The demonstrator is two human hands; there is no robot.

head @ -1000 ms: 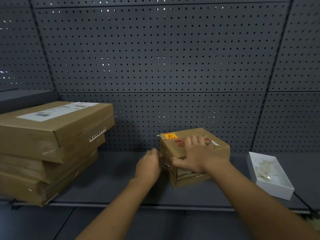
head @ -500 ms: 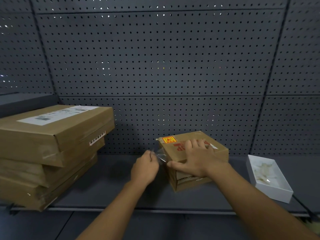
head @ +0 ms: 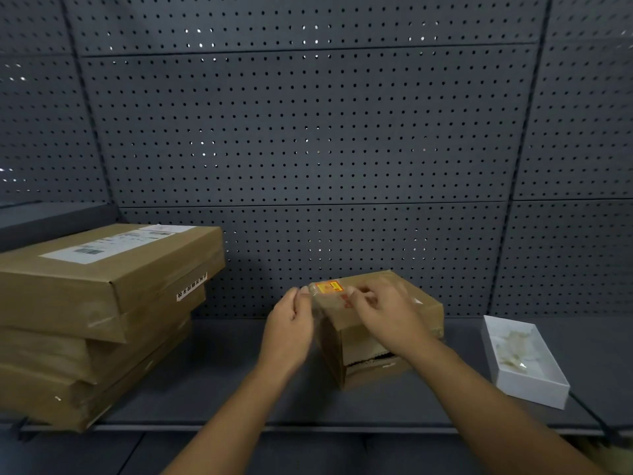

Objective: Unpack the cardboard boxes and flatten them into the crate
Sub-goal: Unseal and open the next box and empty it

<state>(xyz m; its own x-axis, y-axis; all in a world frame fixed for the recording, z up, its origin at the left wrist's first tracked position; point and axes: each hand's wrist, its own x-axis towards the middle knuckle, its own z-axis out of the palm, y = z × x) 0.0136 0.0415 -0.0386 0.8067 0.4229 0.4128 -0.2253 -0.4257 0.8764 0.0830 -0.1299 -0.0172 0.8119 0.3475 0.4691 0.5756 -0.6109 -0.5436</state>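
the picture is dim and grey-blue. tiny bright dots of light shine through holes in the back wall (head: 308,132). a soft dark shadow sits on the wall behind the stacked boxes (head: 102,303). the straight lines bend near the edges — a wide lens. both hands look a little blurry — the small box (head: 394,334) too.

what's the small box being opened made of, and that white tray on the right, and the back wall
Small box: brown corrugated cardboard, matte; a torn, fluted edge shows low on its front. White tray: looks like smooth paperboard, possibly plastic. Back wall: grey perforated panel, likely painted metal, with regular holes.
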